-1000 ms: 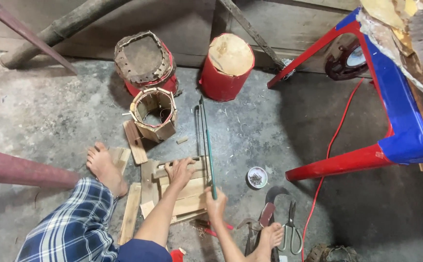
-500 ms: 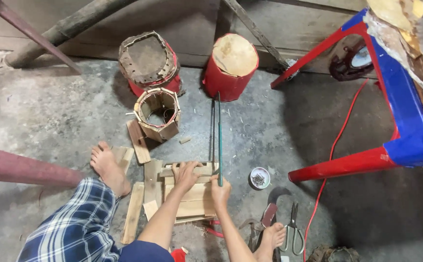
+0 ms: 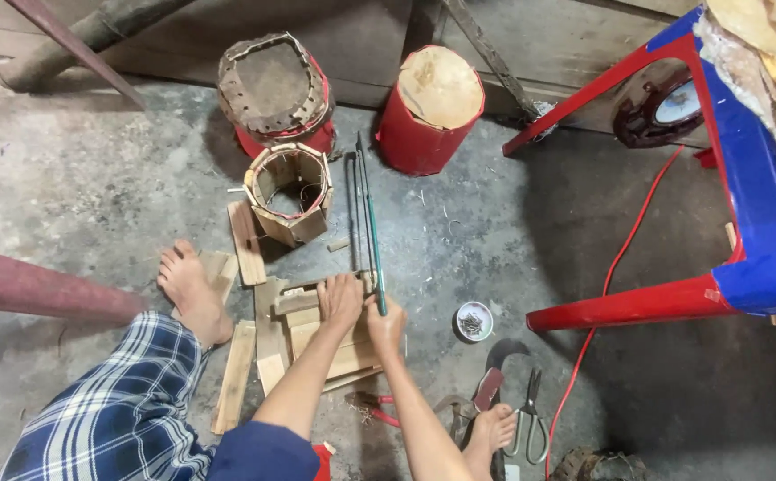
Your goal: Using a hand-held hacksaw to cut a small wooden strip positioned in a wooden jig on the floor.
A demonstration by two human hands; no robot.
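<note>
My left hand [image 3: 341,298] presses flat on a stack of short wooden slats [image 3: 317,343] lying on the concrete floor. My right hand [image 3: 385,325] grips the handle of a green-framed hacksaw [image 3: 368,223], whose blade reaches away from me past the right edge of the slats. My left foot [image 3: 187,289] rests on another slat to the left. My right foot [image 3: 492,428] lies by the tools at the lower right.
An octagonal wooden slat box [image 3: 290,191] stands beyond the slats. Behind it are a worn red stool [image 3: 272,89] and a red-wrapped log stump [image 3: 430,111]. A small tin of nails [image 3: 473,321], scissors [image 3: 526,419], a curved knife [image 3: 495,374], a red cable [image 3: 602,294] and a red-blue table [image 3: 744,232] are to the right.
The hacksaw has been pushed forward, away from me, and my right hand has moved up beside my left hand on the slats. The camera has tilted slightly.
</note>
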